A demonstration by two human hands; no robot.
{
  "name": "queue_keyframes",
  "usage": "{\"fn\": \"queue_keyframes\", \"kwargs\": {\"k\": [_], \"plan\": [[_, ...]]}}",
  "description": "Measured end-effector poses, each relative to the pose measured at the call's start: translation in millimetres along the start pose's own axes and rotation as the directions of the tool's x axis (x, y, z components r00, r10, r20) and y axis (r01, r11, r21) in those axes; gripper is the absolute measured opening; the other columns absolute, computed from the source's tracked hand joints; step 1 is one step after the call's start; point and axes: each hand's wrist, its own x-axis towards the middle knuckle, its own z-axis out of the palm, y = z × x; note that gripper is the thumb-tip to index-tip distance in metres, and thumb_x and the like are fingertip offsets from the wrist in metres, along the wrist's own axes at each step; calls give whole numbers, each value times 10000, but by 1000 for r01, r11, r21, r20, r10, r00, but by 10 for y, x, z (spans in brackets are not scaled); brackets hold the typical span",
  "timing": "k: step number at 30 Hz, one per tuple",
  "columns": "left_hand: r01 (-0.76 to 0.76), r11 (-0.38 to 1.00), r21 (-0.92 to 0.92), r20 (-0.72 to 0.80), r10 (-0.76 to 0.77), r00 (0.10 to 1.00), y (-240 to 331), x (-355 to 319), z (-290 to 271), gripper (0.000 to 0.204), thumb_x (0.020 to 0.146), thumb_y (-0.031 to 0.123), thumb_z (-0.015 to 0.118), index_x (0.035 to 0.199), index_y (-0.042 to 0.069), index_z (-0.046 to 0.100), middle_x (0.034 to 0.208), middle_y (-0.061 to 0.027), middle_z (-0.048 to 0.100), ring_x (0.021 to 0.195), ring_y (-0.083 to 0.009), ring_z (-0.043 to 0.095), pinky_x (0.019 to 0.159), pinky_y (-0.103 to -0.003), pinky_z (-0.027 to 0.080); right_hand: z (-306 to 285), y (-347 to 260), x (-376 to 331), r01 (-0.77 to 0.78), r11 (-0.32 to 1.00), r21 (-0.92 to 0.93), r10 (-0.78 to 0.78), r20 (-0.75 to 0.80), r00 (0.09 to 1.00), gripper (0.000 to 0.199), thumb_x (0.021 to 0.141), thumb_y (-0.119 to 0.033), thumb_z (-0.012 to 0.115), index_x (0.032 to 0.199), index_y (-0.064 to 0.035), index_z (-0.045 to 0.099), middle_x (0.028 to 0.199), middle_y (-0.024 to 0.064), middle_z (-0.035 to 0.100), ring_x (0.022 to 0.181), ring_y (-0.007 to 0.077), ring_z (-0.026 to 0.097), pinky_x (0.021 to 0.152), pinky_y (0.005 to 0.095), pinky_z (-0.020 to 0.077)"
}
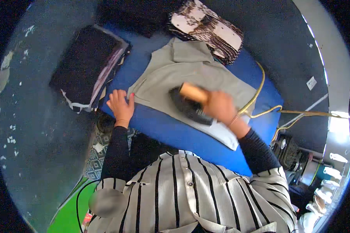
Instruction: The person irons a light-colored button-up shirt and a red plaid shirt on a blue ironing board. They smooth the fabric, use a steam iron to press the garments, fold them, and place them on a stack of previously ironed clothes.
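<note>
A pale grey-green garment (190, 73) lies spread on a blue padded ironing board (171, 130). My right hand (221, 106) grips the wooden handle of a dark iron (188, 104), which rests on the garment's middle. My left hand (121, 105) lies flat with fingers apart, pressing the garment's left edge against the board. A yellow cord (260, 89) runs from the iron off to the right.
A dark folded fabric stack (90, 64) sits at the board's left end. A brown-and-white patterned cloth pile (208, 29) lies at the far end. Machinery and white objects (319, 174) crowd the lower right. The dark floor (39, 128) shows at the left.
</note>
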Motion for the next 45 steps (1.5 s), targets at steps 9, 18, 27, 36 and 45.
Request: {"fn": "queue_keyframes", "kwargs": {"k": [9, 18, 27, 36, 45], "plan": [[-67, 992, 108, 8, 67, 998, -43, 14, 77, 283, 835, 380, 638, 855, 128, 511, 913, -58, 505, 938, -302, 489, 728, -454, 336, 652, 197, -777, -273, 955, 113, 256, 148, 955, 331, 746, -179, 625, 1075, -141, 629, 779, 148, 682, 709, 317, 686, 626, 439, 555], [-62, 990, 123, 32, 59, 998, -27, 19, 88, 268, 825, 336, 657, 856, 114, 510, 892, -65, 517, 915, -307, 507, 721, -451, 350, 1051, 1742, -1846, -806, 525, 271, 824, 74, 562, 249, 808, -243, 598, 997, -102, 679, 895, 216, 677, 869, 402, 648, 766, 485, 517], [-503, 841, -198, 81, 526, 847, 1633, 756, 275, 282, 756, 204, 680, 1010, 93, 631, 1059, -80, 621, 1049, -288, 550, 845, -457, 393, 385, 1482, -826, -535, 787, 308, 574, -47, 817, 265, 812, -202, 545, 1034, -93, 639, 915, 193, 682, 852, 394, 665, 745, 494, 541], [-512, 827, -230, 373, 561, 739, 2213, 1163, 1026, 293, 734, 143, 669, 1024, 184, 646, 1184, -21, 547, 1105, -264, 468, 918, -460, 360, 656, 1979, -315, -703, 619, 351, 760, -41, 648, 285, 809, -244, 582, 1030, -68, 621, 963, 217, 677, 912, 399, 659, 797, 483, 537], [-370, 636, -677, 400, 741, 540, 1718, 1333, -203, 206, 677, 60, 678, 863, 124, 615, 1034, -56, 542, 1055, -268, 454, 958, -385, 329, 829, 2411, -628, -834, 424, 354, 884, 37, 466, 360, 804, -292, 634, 1068, -50, 600, 1028, 230, 665, 985, 404, 637, 843, 485, 518]]}}
